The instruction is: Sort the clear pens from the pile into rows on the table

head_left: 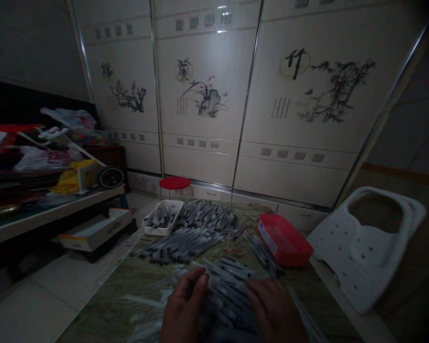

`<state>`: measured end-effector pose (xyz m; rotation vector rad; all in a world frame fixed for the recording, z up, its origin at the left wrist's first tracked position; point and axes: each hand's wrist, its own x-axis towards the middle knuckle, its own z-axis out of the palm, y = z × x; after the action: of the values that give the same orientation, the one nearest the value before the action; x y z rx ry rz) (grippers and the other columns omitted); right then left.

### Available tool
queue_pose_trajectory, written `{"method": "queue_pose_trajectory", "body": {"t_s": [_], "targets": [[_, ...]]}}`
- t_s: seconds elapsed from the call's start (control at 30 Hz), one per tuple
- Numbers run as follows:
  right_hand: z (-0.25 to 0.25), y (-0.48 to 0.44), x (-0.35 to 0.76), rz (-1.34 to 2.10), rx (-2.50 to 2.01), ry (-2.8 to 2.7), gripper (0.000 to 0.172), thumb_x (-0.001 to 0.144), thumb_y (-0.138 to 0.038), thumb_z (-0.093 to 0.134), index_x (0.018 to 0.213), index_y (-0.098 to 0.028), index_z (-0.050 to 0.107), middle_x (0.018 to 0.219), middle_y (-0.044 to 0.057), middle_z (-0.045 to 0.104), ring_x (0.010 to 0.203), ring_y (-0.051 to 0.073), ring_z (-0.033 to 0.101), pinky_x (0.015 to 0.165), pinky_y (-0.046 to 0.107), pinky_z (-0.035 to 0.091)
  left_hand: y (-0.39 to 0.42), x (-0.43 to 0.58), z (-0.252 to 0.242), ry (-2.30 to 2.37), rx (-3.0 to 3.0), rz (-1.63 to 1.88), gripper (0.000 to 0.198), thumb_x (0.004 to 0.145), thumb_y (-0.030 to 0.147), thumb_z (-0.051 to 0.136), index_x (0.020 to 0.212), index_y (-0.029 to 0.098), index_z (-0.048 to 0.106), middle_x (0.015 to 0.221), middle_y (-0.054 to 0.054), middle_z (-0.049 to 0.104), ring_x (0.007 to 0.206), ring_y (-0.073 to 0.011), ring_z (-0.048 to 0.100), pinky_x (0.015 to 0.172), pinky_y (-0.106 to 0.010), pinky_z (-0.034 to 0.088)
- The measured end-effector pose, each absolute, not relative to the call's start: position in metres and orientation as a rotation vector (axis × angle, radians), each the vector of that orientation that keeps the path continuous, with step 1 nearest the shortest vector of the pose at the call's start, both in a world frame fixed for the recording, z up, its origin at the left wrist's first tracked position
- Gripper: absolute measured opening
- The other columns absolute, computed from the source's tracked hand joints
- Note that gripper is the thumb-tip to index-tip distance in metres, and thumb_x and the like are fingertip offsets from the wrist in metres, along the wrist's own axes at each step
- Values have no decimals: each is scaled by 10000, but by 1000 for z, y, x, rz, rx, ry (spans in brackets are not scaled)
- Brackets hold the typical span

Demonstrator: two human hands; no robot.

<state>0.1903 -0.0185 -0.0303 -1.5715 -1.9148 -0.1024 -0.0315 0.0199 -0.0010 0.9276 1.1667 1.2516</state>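
Low in the head view, my hands flank a loose pile of pens (227, 295) with clear greyish barrels and dark ends. My left hand (186, 302) is closed, its fingers curled and its thumb against the left side of the pile. Over the right side bends my right hand (273, 307), its fingers together on the pens. The lower pile is dark and blurred, and palms hide part of it. Beyond lie a neat row of pens (180, 245) and a larger heap of pens (210, 214).
A white tray (175, 209) of pens stands at the table's far left. A red plastic box (289, 240) sits at the right beside more pens (260, 252). Clear strips (146, 301) lie left of my hands. Around the table are a white chair (372, 247) and a red stool (175, 182).
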Motion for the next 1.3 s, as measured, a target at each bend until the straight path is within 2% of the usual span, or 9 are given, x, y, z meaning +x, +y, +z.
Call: {"method": "queue_pose_trajectory", "body": {"t_s": [0.1, 0.2, 0.4, 0.67, 0.87, 1.1, 1.2, 1.3], "targets": [[-39, -13, 203, -207, -1648, -1889, 291, 971, -259, 500, 1174, -248, 709, 1093, 67, 764, 985, 263, 685, 865, 444, 540, 26, -47, -2, 1252, 902, 1317, 499, 736, 617, 731, 1036, 218, 729, 1000, -63, 769, 879, -228, 680, 842, -361, 521], [-43, -10, 205, -116, -1762, -1876, 352, 979, -249, 447, 1229, -223, 695, 1159, 84, 756, 1065, 280, 662, 914, 467, 520, 28, -55, -2, 1290, 880, 1339, 518, 720, 632, 737, 1025, 213, 728, 997, -66, 768, 862, -232, 678, 788, -358, 524], [-41, -11, 207, 67, -1786, -1773, 392, 991, -285, 389, 1206, -190, 703, 1180, 102, 743, 1111, 270, 639, 995, 452, 481, 27, -63, 3, 1310, 849, 1357, 520, 690, 641, 757, 988, 215, 733, 967, -59, 765, 863, -234, 683, 751, -330, 522], [-23, -14, 221, 214, -1998, -1472, 436, 976, -410, 377, 1206, -189, 674, 1235, 126, 706, 1154, 273, 633, 1009, 424, 470, 38, -86, -3, 1299, 855, 1390, 496, 775, 626, 693, 1064, 223, 701, 1062, -72, 748, 911, -235, 656, 758, -341, 503], [-9, 16, 226, 120, -2146, -1549, 349, 947, -328, 398, 1084, -197, 691, 1111, 123, 718, 1057, 265, 663, 913, 396, 481, 41, -92, 6, 1318, 784, 1407, 524, 718, 635, 734, 1036, 220, 712, 1061, -69, 759, 913, -243, 660, 767, -335, 487], [3, 65, 236, 170, -2269, -1599, 235, 871, -233, 503, 749, -214, 703, 789, 71, 734, 765, 245, 702, 644, 339, 441, 45, -98, 9, 1317, 738, 1414, 517, 732, 632, 720, 1051, 226, 702, 1077, -61, 754, 942, -249, 656, 784, -341, 470], [9, 75, 247, 208, -2336, -1607, 214, 885, -216, 550, 722, -196, 686, 751, 53, 716, 749, 219, 689, 640, 320, 446, 48, -103, 5, 1297, 712, 1432, 504, 743, 625, 719, 1062, 234, 699, 1099, -54, 748, 967, -246, 653, 787, -338, 471], [13, 78, 256, 254, -2408, -1617, 249, 937, -337, 618, 762, -168, 668, 748, 4, 683, 729, 175, 666, 689, 319, 510, 48, -107, 5, 1304, 694, 1420, 490, 757, 620, 712, 1067, 241, 703, 1132, -50, 745, 1010, -252, 655, 815, -348, 475]]}}
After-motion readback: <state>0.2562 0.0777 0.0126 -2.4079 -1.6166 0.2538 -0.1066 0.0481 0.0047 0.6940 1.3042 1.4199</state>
